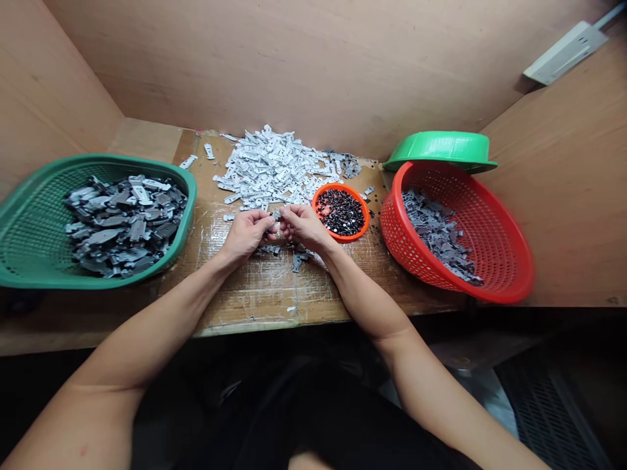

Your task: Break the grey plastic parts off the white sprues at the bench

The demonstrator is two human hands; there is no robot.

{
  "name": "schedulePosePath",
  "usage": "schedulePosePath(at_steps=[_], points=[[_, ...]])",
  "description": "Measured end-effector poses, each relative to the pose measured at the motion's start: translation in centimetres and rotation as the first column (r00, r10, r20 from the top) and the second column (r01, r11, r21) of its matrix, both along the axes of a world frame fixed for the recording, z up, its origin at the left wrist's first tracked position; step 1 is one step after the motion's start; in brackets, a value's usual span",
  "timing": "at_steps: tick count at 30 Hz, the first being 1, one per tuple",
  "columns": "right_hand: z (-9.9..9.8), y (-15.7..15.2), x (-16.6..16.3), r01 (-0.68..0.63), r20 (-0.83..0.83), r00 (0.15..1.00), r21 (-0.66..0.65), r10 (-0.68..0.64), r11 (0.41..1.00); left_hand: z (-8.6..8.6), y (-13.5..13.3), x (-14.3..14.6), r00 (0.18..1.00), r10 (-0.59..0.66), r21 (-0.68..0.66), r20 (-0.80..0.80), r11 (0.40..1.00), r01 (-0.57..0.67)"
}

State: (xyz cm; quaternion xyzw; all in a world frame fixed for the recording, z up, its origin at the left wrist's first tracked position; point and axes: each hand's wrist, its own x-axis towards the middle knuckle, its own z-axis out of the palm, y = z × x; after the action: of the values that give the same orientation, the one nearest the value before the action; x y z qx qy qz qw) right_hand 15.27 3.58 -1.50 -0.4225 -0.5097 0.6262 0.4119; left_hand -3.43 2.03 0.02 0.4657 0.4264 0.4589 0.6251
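Observation:
My left hand (247, 234) and my right hand (304, 227) meet over the middle of the wooden bench (255, 294), fingers pinched together on a small grey plastic part (277, 227) held between them. A few loose grey parts (289, 253) lie on the bench just under my hands. Right behind them spreads a heap of white plastic pieces (274, 166). A small orange bowl (362, 225) of tiny black bits sits right of my right hand.
A green basket (29, 196) holding several dark grey parts stands at the left. A red basket (499, 261) with grey parts tilts at the right, a green lid (443, 147) behind it. Wooden walls enclose the bench; a white power strip (563, 52) hangs upper right.

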Motion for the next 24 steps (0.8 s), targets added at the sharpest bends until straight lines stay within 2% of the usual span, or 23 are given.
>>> schedulePosePath(at_steps=[6,9,11,14,16,20,24], points=[[1.9,-0.3,0.4,-0.099,0.229,0.972,0.238,0.043,0.966,-0.2,-0.5,0.0,0.99,-0.129,0.101,-0.062,0.986,0.135],[1.8,-0.4,0.4,-0.104,0.251,0.968,0.315,0.023,0.943,-0.7,-0.5,0.0,0.984,-0.159,0.123,-0.085,0.978,0.168],[1.2,-0.3,0.3,-0.101,0.201,0.979,0.289,0.042,0.952,-1.0,-0.4,0.0,0.984,-0.155,0.123,-0.088,0.979,0.165],[0.1,0.1,0.1,-0.109,0.107,0.99,0.172,0.091,0.979,-1.3,0.1,-0.3,0.981,-0.177,0.091,-0.078,0.979,0.184],[-0.2,0.4,0.1,-0.094,0.114,0.99,0.151,0.077,0.984,-1.1,0.4,-0.6,0.974,-0.219,0.041,-0.061,0.974,0.222],[0.5,0.5,0.4,-0.076,0.164,0.985,0.174,0.047,0.982,-0.5,0.6,-1.0,0.975,-0.222,0.013,-0.007,0.975,0.222],[1.8,0.4,1.0,-0.179,0.265,0.958,0.271,0.105,0.946,-0.2,0.2,-1.0,0.978,-0.208,0.034,-0.025,0.977,0.209]])
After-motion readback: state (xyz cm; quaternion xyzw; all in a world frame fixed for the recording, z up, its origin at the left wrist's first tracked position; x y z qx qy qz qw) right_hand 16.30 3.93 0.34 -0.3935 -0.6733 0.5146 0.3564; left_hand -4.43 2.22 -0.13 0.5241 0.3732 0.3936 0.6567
